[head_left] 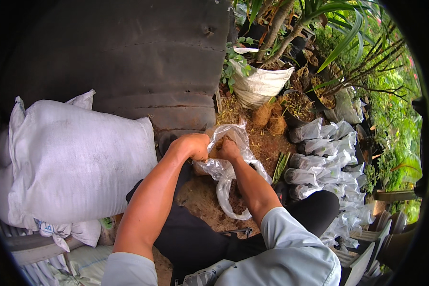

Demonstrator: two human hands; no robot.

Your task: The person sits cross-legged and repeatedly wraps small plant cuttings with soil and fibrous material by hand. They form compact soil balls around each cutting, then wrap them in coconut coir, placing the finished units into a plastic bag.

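In front of me is a clear plastic bag (pixel 240 136), its mouth spread wide. My left hand (pixel 194 146) is closed on the bag's left rim. My right hand (pixel 229 150) reaches inside the mouth with its fingers curled down; brown crumbly matter shows beside them, and their tips are hidden. Closer to my legs, another stretch of clear plastic (pixel 224 200) curves around dark brown soil (pixel 236 198); I cannot tell whether it belongs to the same bag.
Large stuffed white sacks (pixel 83 159) lie at the left. On the right stand several filled clear plastic bags (pixel 319 157) in rows. Beyond my hands are brown fibrous husks (pixel 269 117), a plant in a white sack (pixel 260 86), and a dark sheet (pixel 152 62).
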